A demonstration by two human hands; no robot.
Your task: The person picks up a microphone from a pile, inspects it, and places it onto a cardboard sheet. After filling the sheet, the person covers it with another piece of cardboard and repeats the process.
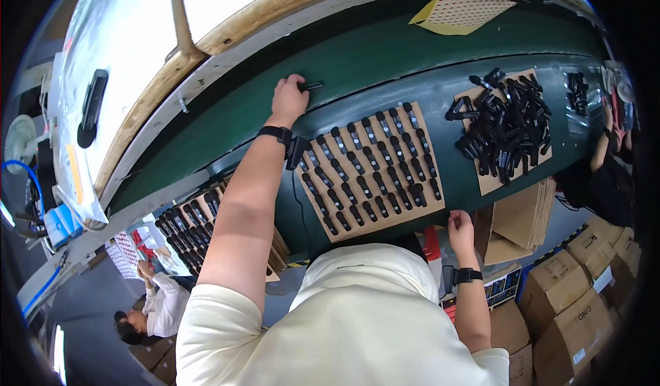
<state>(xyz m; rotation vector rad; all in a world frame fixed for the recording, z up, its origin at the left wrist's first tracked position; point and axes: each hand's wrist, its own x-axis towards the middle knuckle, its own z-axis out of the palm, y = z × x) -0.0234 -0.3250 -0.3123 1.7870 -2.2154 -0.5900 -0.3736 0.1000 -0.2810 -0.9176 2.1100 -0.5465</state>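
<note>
Stretched far forward, my left hand pinches one end of a small black stick-shaped device over the green belt. My right hand is beside the bench's near edge, its fingers curled together; whether anything is between them is hidden. Between my arms lies a cardboard sheet bearing slanted rows of similar black devices with rounded dark heads. To the right, a loose heap of black devices covers most of another cardboard sheet.
A wood-edged shelf runs along the far side. A yellow-edged dotted sheet lies at the far right. More filled cardboard is at left. Two people work nearby, one on each side. Cartons are stacked at lower right.
</note>
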